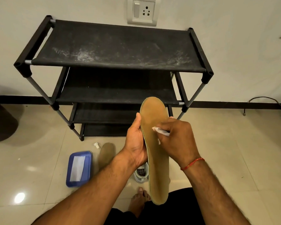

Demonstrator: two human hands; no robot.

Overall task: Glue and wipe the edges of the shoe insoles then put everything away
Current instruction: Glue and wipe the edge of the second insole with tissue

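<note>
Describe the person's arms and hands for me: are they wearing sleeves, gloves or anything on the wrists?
The left hand and right hand are bare, no gloves. Both forearms are uncovered; no sleeves show. A thin red thread circles the right wrist; the left wrist wears nothing.

The shoe rack blocks ahead, a tray, cap and insole clutter the left floor, the right lies open.

White shoe mostly behind held insole, tube half-hidden in right hand — bin cropped at left
</note>
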